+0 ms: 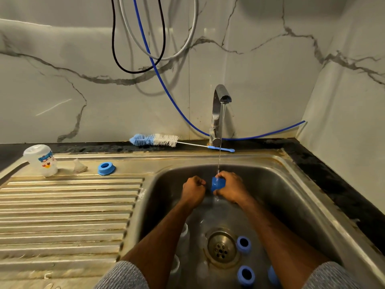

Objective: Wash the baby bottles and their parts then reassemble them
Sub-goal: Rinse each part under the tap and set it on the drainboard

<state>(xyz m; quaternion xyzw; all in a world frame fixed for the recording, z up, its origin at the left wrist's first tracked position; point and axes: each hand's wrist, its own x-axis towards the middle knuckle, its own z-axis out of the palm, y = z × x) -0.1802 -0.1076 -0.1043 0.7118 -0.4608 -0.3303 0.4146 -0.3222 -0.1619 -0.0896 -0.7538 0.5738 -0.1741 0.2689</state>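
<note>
Under the tap (221, 105) at 12 o'clock in the sink (291, 197), right hand (231, 187) gripped the blue ring (217, 183), left hand (193, 189) fisted empty alongside; I'd have rotated it so water reached the threads.

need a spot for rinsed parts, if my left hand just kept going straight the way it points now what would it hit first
The left hand points away, toward the sink's back wall. Nothing shows in between, so likely that wall first, though depth is hard to judge.
</note>
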